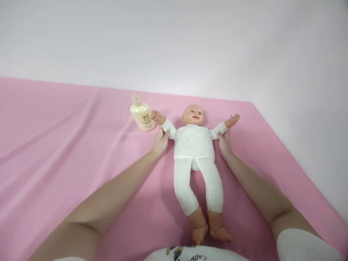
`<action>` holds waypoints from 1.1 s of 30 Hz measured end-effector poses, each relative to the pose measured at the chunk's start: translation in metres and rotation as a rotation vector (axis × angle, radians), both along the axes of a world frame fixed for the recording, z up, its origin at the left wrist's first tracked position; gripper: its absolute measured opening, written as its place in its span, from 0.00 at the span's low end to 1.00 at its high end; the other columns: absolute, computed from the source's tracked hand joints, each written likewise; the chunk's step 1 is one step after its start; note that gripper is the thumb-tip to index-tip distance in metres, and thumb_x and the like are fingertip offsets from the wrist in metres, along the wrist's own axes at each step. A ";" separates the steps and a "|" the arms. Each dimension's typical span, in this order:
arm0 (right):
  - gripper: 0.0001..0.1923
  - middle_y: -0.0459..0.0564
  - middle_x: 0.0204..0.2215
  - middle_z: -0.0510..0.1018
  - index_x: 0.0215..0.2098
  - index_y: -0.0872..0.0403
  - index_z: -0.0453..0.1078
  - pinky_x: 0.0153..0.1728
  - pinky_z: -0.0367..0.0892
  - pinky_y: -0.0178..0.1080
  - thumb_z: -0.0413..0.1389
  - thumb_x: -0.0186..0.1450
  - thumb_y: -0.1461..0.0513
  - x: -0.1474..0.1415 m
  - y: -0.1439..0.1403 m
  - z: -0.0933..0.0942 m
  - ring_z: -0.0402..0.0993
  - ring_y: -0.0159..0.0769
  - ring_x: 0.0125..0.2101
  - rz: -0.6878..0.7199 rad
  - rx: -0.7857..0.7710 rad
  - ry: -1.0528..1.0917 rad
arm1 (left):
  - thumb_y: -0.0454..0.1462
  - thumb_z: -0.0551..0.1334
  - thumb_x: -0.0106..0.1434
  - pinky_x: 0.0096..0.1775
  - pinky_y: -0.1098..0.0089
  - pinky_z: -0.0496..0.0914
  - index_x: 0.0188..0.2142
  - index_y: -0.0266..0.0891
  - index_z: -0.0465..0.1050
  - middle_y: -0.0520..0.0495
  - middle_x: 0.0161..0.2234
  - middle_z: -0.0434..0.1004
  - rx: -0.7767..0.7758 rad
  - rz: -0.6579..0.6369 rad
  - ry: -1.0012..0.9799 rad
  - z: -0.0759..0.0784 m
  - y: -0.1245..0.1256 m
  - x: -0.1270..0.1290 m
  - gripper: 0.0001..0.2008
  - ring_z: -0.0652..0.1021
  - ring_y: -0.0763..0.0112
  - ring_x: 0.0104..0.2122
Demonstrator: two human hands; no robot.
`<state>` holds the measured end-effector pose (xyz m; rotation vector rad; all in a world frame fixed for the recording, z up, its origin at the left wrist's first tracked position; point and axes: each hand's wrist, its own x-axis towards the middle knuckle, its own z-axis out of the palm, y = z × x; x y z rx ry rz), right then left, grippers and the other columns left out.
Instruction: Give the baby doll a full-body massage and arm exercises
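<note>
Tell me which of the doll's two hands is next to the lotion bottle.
The doll's hand on the picture's left, above the person's left hand, nearly touches the bottle. The other doll hand lies apart.

A single head-worn view looks forward and steeply down along both outstretched forearms, from close above the person's own chest. The left hand point(160, 141) and right hand point(225, 142) sit mid-frame at arm's length, the wall point(174, 40) rising well beyond them.
</note>
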<state>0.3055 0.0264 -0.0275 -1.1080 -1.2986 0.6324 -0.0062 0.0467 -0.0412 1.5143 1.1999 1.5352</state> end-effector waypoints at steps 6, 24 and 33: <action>0.26 0.50 0.61 0.74 0.58 0.47 0.72 0.70 0.55 0.53 0.49 0.64 0.64 -0.006 -0.003 -0.005 0.66 0.43 0.63 0.124 -0.010 -0.235 | 0.36 0.53 0.67 0.69 0.53 0.59 0.61 0.38 0.69 0.40 0.64 0.70 0.086 -0.208 0.434 0.014 -0.012 0.004 0.24 0.69 0.56 0.65; 0.29 0.48 0.59 0.75 0.57 0.46 0.75 0.69 0.58 0.49 0.46 0.62 0.68 -0.006 -0.004 -0.003 0.68 0.40 0.62 0.158 0.033 -0.339 | 0.34 0.50 0.67 0.69 0.51 0.59 0.65 0.40 0.67 0.42 0.67 0.67 0.142 -0.218 0.597 0.020 -0.016 0.004 0.28 0.68 0.58 0.66; 0.24 0.48 0.56 0.78 0.53 0.46 0.75 0.67 0.59 0.52 0.51 0.61 0.64 -0.009 -0.006 0.002 0.70 0.43 0.59 0.129 0.000 -0.233 | 0.33 0.52 0.65 0.66 0.49 0.62 0.63 0.37 0.66 0.38 0.62 0.72 0.099 -0.151 0.492 0.028 -0.020 0.008 0.26 0.71 0.55 0.62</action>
